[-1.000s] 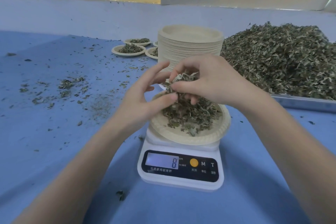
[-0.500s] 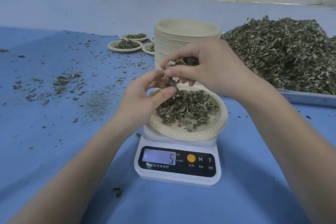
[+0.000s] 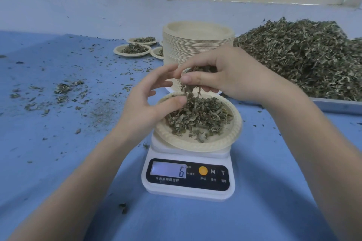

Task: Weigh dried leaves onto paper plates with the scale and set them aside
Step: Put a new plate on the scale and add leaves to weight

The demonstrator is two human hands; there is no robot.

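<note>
Right hand [image 3: 231, 76] clamped on clump of dried leaves [image 3: 197, 70] over paper plate [image 3: 233, 133] on scale [image 3: 188, 188], reads 6. Left hand [image 3: 148, 103] fingers spread, holding nothing.

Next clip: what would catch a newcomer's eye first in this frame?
Dead centre, the right hand holds a clump of leaves above the plate on the scale, whose display reads 6; the left hand hovers beside it with loosely curled fingers. Next, the big leaf pile in a tray at right, and the tall plate stack behind the hands.
</note>
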